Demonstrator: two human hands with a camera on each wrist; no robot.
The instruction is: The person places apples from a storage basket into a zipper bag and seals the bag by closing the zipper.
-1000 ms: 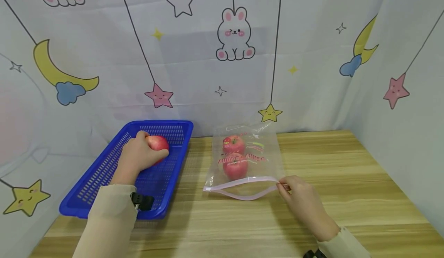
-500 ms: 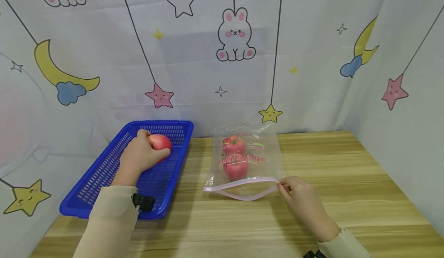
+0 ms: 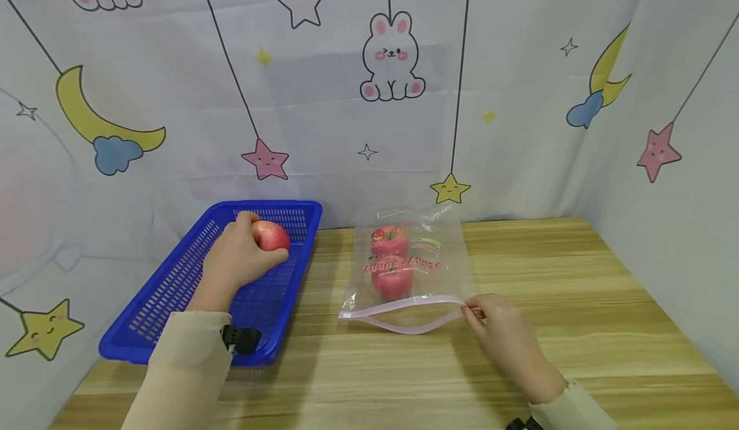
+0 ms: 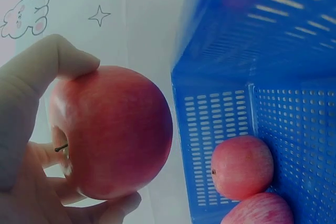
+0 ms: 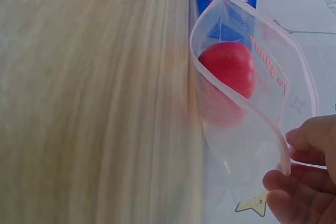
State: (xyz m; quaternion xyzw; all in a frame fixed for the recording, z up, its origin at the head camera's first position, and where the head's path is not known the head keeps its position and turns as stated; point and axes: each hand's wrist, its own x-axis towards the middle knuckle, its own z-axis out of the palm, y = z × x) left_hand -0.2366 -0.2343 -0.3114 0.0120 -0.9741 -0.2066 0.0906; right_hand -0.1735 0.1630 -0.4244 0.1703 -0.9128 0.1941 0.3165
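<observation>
My left hand point(image 3: 235, 253) grips a red apple point(image 4: 115, 132), thumb on one side and fingers on the other, over the blue basket point(image 3: 288, 308). In the left wrist view the apple's stem faces the palm. Two more apples, one of them a plain red apple point(image 4: 242, 167), lie in the basket, hidden from the head view by my hand and arm. My right hand point(image 3: 510, 340) pinches the right corner of a clear zip bag point(image 3: 444, 282). The bag's pink-edged mouth gapes toward me. Inside it are two apples, a nearer apple point(image 3: 392, 278) and a farther apple point(image 3: 389, 242).
The basket stands at the left of the wooden table point(image 3: 554, 276), with the bag lying to its right. Behind the table hangs a white curtain point(image 3: 323, 109) printed with rabbits, stars and moons. Each wrist wears a dark camera, such as the left wrist camera point(image 3: 242, 339).
My left hand has risen a little and shifted slightly right with the apple. The right hand and the bag stay where they were.
</observation>
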